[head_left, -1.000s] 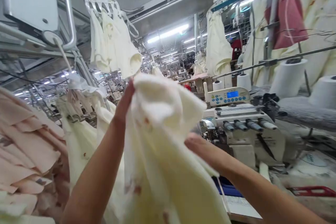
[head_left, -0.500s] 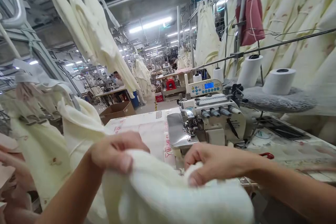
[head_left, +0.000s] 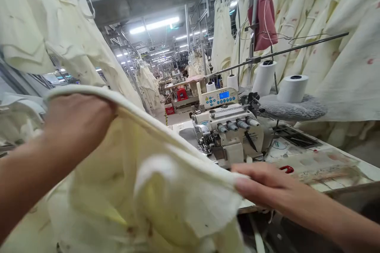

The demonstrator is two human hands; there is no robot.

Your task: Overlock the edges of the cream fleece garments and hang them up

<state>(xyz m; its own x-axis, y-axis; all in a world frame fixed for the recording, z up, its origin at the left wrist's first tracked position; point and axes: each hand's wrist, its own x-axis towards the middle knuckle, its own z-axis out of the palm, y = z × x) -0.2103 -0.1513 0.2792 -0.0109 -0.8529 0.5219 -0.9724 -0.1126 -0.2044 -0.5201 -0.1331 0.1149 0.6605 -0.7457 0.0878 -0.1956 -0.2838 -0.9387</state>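
Note:
A cream garment [head_left: 142, 189] with small faint prints stretches across the front of the view, its upper edge drawn into a long slanting line. At the raised left end of that edge is my left hand [head_left: 78, 120], closed on the cloth; its fingertips are hidden by the fabric. My right hand [head_left: 263, 184] pinches the lower right end of the same edge between thumb and fingers. Just beyond the cloth stands a white overlock sewing machine [head_left: 228, 130] with a lit blue display, its work plate partly covered by the garment.
Cream garments [head_left: 68, 27] hang at the upper left, and more hanging garments [head_left: 335, 39] fill the right. White thread cones [head_left: 293, 89] stand behind the machine near a grey fluffy pad [head_left: 297, 110]. A red-handled tool [head_left: 286, 169] lies on the machine table [head_left: 365, 170].
The bunched cloth has been spread out into a taut edge. My left hand has moved up and left, my right hand a little to the right. The view has shifted slightly.

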